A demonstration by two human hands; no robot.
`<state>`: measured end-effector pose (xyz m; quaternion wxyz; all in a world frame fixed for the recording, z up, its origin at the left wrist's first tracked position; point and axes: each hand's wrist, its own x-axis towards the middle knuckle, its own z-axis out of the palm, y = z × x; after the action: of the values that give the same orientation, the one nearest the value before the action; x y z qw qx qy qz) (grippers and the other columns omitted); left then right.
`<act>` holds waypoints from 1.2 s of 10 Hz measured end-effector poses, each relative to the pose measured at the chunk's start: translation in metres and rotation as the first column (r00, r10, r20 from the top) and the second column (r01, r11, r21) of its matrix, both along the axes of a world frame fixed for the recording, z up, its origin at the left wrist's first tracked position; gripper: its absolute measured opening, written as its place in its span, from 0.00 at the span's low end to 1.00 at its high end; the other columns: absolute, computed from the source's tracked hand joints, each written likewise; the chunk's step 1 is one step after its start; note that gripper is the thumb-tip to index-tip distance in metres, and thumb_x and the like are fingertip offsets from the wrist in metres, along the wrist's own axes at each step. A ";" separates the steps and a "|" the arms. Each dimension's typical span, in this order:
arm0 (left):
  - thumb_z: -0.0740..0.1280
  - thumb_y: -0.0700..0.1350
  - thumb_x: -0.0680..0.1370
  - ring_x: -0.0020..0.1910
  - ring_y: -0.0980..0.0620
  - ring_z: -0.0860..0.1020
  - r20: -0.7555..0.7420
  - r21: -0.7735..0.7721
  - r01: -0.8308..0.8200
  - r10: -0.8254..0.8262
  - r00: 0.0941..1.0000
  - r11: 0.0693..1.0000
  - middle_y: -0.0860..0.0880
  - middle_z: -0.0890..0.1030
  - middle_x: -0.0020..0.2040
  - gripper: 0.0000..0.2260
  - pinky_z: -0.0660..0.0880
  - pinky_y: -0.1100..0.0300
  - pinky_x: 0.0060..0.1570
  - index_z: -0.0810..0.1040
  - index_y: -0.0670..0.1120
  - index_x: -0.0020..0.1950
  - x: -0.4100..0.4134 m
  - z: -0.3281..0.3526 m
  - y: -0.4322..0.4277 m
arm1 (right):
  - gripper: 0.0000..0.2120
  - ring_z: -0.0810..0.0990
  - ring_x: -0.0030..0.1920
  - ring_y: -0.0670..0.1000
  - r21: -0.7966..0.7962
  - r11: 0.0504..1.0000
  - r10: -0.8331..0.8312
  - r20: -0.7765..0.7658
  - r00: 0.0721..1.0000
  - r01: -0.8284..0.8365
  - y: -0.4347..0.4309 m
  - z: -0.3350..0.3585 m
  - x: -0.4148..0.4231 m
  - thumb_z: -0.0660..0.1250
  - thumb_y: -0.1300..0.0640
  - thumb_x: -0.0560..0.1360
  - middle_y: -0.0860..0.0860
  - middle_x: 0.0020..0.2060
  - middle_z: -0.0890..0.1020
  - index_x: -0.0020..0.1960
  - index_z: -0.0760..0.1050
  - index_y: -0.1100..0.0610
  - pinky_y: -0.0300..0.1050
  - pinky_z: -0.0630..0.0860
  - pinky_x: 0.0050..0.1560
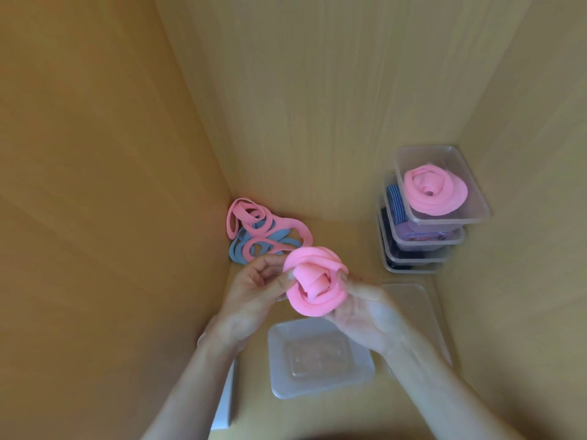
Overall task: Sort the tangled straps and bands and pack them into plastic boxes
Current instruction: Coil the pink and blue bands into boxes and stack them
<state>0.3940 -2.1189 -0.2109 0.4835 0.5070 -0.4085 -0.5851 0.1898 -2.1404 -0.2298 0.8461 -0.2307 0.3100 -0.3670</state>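
A rolled pink band [314,282] is held up between both hands above the table. My left hand [254,293] pinches its left side, and my right hand [365,309] cups and grips it from the right and below. Below the hands stands an open clear plastic box [317,389], with nothing in it. A tangled heap of pink and blue bands [260,231] lies in the back corner. At the right is a stack of clear boxes [422,246]; the top one [476,214] holds a coiled pink band [435,193].
A clear lid [413,306] lies flat to the right of the open box. A white flat object [225,404] lies at the table's left edge beside my left forearm. Wooden walls close in the left, back and right.
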 end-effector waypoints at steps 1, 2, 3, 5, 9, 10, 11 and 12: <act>0.72 0.46 0.72 0.56 0.43 0.82 0.037 0.061 -0.029 0.027 0.999 0.998 0.42 0.84 0.57 0.20 0.79 0.47 0.57 0.80 0.39 0.61 0.004 -0.013 0.012 | 0.18 0.78 0.61 0.56 -0.046 0.999 -0.015 -0.136 0.991 0.008 0.007 0.005 0.008 0.65 0.57 0.78 0.59 0.59 0.80 0.66 0.75 0.63 0.52 0.71 0.65; 0.74 0.49 0.73 0.57 0.42 0.82 0.036 0.101 -0.032 0.029 0.999 0.994 0.43 0.85 0.56 0.18 0.78 0.46 0.60 0.82 0.42 0.59 0.008 -0.026 0.026 | 0.20 0.79 0.58 0.55 -0.172 0.985 -0.016 -0.277 0.961 -0.033 0.012 -0.002 0.004 0.67 0.55 0.74 0.59 0.56 0.83 0.62 0.79 0.65 0.50 0.71 0.62; 0.75 0.50 0.74 0.52 0.49 0.83 0.022 0.099 -0.021 0.019 1.000 0.995 0.44 0.86 0.53 0.14 0.79 0.57 0.54 0.85 0.44 0.56 0.010 -0.033 0.037 | 0.19 0.82 0.52 0.53 -0.213 0.976 -0.036 -0.346 0.937 -0.041 0.018 -0.010 0.001 0.70 0.57 0.71 0.58 0.51 0.85 0.60 0.79 0.64 0.49 0.76 0.57; 0.76 0.58 0.70 0.44 0.56 0.81 0.053 0.116 -0.018 0.012 0.999 0.993 0.48 0.86 0.48 0.19 0.76 0.66 0.42 0.84 0.46 0.54 0.008 -0.037 0.049 | 0.17 0.83 0.43 0.50 -0.189 0.982 -0.099 -0.401 0.911 0.024 0.028 -0.017 0.003 0.73 0.55 0.67 0.56 0.42 0.85 0.52 0.80 0.63 0.42 0.79 0.43; 0.70 0.52 0.76 0.58 0.62 0.79 0.498 0.049 0.072 -0.086 0.863 0.996 0.67 0.79 0.57 0.15 0.74 0.68 0.55 0.73 0.62 0.61 0.001 -0.061 0.080 | 0.03 0.83 0.40 0.46 -0.263 0.962 -0.182 -0.819 0.544 -0.074 0.055 -0.056 -0.006 0.74 0.60 0.75 0.49 0.38 0.86 0.46 0.81 0.56 0.39 0.76 0.43; 0.69 0.51 0.78 0.62 0.68 0.73 0.643 0.009 0.121 -0.099 0.759 0.993 0.74 0.73 0.59 0.16 0.69 0.74 0.58 0.69 0.67 0.61 0.002 -0.064 0.085 | 0.03 0.84 0.42 0.47 -0.252 0.961 -0.171 -0.864 0.474 -0.113 0.055 -0.062 -0.004 0.73 0.58 0.76 0.47 0.39 0.86 0.46 0.80 0.53 0.38 0.75 0.42; 0.70 0.52 0.77 0.64 0.67 0.70 0.734 -0.045 0.152 -0.071 0.676 0.987 0.72 0.71 0.62 0.19 0.69 0.66 0.63 0.67 0.68 0.62 0.003 -0.068 0.086 | 0.03 0.83 0.44 0.51 -0.208 0.956 -0.112 -0.909 0.401 -0.205 0.055 -0.065 -0.001 0.71 0.56 0.77 0.50 0.41 0.85 0.46 0.78 0.53 0.45 0.77 0.44; 0.68 0.61 0.74 0.73 0.61 0.63 0.786 -0.138 0.217 -0.027 0.618 0.966 0.64 0.67 0.71 0.19 0.67 0.56 0.68 0.72 0.63 0.65 -0.002 -0.071 0.084 | 0.07 0.81 0.41 0.52 -0.182 0.934 -0.094 -0.955 0.280 -0.308 0.056 -0.065 0.004 0.69 0.52 0.78 0.51 0.40 0.84 0.44 0.77 0.54 0.47 0.76 0.41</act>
<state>0.3917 -2.0348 -0.2820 0.2710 0.6240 -0.6725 -0.2915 0.1939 -2.0839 -0.2950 0.4633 -0.5630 0.6691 -0.1440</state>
